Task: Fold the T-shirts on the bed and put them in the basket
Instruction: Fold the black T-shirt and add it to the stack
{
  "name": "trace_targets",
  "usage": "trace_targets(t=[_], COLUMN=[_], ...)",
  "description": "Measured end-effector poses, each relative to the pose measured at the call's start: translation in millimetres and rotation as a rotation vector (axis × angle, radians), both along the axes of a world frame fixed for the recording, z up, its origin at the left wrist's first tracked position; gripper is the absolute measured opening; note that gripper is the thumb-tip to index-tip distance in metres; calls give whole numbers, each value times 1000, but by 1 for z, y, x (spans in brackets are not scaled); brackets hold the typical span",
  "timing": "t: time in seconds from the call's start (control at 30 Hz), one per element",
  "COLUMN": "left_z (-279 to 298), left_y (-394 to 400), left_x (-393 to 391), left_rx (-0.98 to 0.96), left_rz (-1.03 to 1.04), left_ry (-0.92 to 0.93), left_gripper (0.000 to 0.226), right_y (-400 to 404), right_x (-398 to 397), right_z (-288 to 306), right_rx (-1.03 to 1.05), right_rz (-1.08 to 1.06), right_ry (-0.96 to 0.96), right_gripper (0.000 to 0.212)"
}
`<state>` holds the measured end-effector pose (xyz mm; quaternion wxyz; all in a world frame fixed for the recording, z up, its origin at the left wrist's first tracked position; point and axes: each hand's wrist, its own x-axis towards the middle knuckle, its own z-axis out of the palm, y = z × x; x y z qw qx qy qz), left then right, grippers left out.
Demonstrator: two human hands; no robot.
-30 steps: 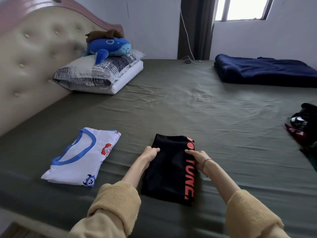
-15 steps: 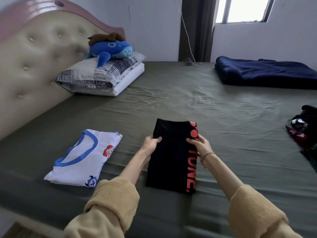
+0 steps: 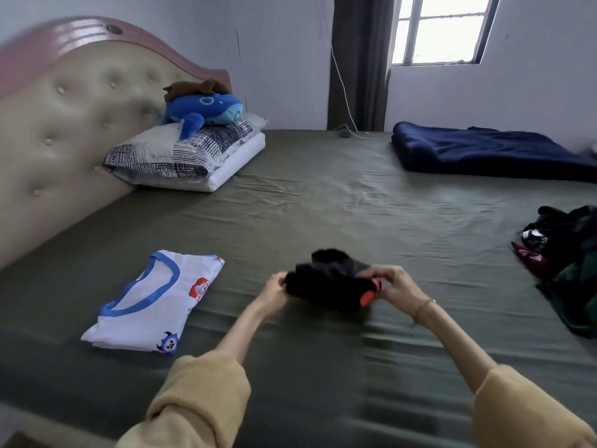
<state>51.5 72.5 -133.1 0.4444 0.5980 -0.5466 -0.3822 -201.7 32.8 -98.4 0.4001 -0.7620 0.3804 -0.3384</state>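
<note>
Left hand (image 3: 274, 287) grips the left end of the black T-shirt (image 3: 326, 282), fingers curled round the fabric. Right hand (image 3: 395, 284) grips the right end in the same way, thumb and fingers pinching the edge where a strip of red-orange print shows. Both grips are clenched on the garment. Both arms wear yellow fleece sleeves (image 3: 200, 396) pushed up the forearm; a thin bracelet (image 3: 423, 305) sits at the right wrist.

The black T-shirt is bunched into a compact, thick bundle held between the two hands, just above the bed (image 3: 323, 202). Its outline is motion-blurred, so the exact fold lines cannot be told. A rounded hump of fabric rises at the far side of the bundle.

Left of the hands, apart from them, a white T-shirt (image 3: 155, 302) lies flat on the olive-green sheet, folded into a rectangle. It has a blue neck band, a small red badge and a blue cartoon figure at the near corner.

At the right edge of the bed lies a loose pile of dark clothes (image 3: 562, 250), unfolded. Farther back right, a navy blanket (image 3: 484, 153) lies folded. At the padded headboard (image 3: 64, 124), a blue plush whale (image 3: 203, 108) rests on stacked pillows (image 3: 187, 153).
</note>
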Motion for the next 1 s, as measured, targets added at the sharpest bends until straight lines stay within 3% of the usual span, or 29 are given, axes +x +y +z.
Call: trace_targets(t=[0.07, 0.17, 0.3, 0.33, 0.4, 0.47, 0.53, 0.6, 0.67, 0.73, 0.87, 1.0], left_z=[-28, -35, -21, -17, -11, -6, -2, 0, -1, -2, -4, -4], left_y=[18, 39, 35, 34, 32, 32, 33, 34, 33, 33, 41, 49], left_x=[11, 11, -4, -9, -19, -28, -33, -33, -28, -20, -2, 15], left_rx=[133, 246, 388, 452, 567, 653, 700, 710, 696, 695, 748, 773], left_rz=[-146, -114, 111, 117, 66, -25, -118, -167, -172, -158, -212, -269], left_ry=[-199, -240, -150, -174, -196, -207, -293, -404, -394, -291, -114, 22], left_gripper=[22, 40, 10, 15, 47, 84, 96, 88, 70, 53, 31, 35], right_y=[15, 33, 39, 41, 41, 43, 40, 40, 40, 38, 27, 17], right_x=[-10, -23, -27, -24, -19, -12, -6, 2, 10, 14, 16, 24], right_z=[-21, -43, -49, -50, -54, -54, -53, -49, -50, -52, -49, -49], right_rx=[24, 134, 236, 240, 343, 627, 789, 829, 828, 831, 953, 1000], right_rz=[116, 241, 54, -70, -380, -527, -518, -467, -447, -476, -489, -487], right_ry=[274, 450, 273, 203, 27, -108, -39, 46, 78, 29, -213, -239], right_gripper=[38, 66, 63, 56, 32, 8, 23, 33, 42, 49, 40, 36])
